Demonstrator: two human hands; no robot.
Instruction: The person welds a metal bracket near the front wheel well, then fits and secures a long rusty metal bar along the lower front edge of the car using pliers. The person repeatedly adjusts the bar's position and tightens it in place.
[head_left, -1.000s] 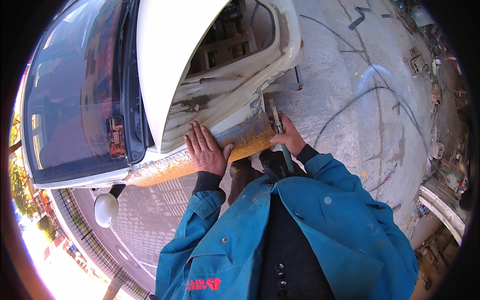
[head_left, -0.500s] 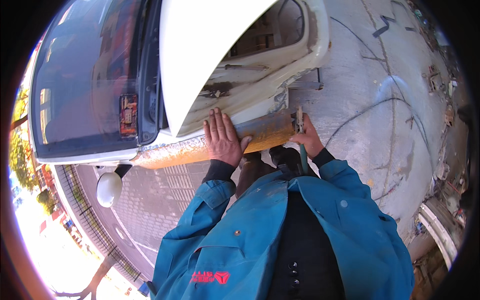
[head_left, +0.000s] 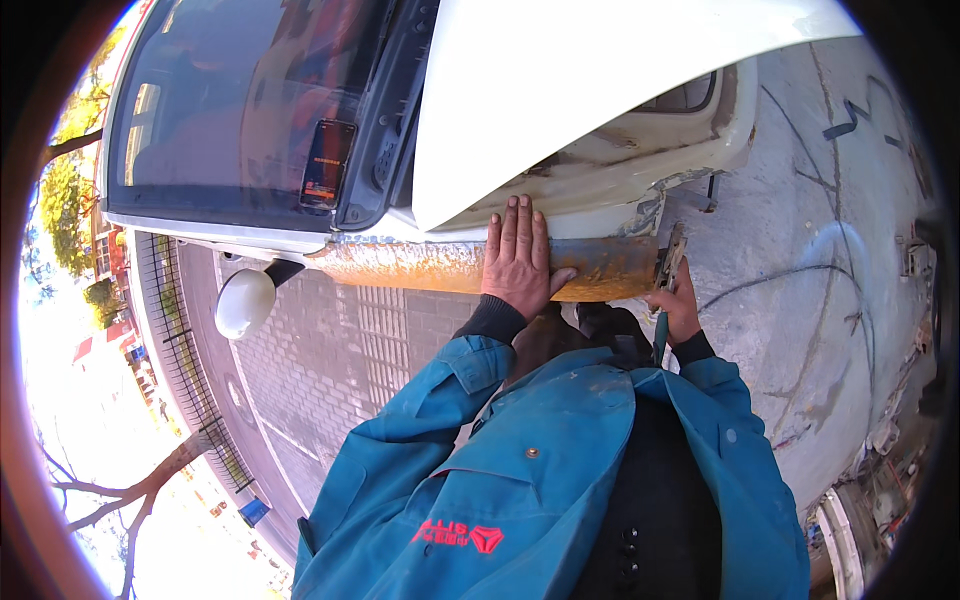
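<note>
A long rusty, orange-brown metal strip [head_left: 400,266] runs along the side edge of a white vehicle body [head_left: 590,225]. My left hand [head_left: 518,268] lies flat on the strip, its fingers stretched over the upper edge onto the white metal and the thumb out to the side. At the strip's right end, my right hand [head_left: 684,308] is wrapped round a metal tool [head_left: 671,254] with a narrow upright head and a green lower part [head_left: 660,336]. The tool's exact kind is not clear. Its head stands close against the end of the strip; whether they touch I cannot tell.
Above my hands hangs the raised white hood [head_left: 600,80]. To the left are the windscreen [head_left: 230,110], a phone-like dark rectangle [head_left: 328,163] behind it, and a white side mirror [head_left: 245,303]. A dark hose or cable [head_left: 780,275] crosses the concrete [head_left: 760,350] on the right.
The whole view has shifted, so the vehicle and both hands appear farther right. My left hand remains flat on the strip, and my right hand still holds the tool at its end.
</note>
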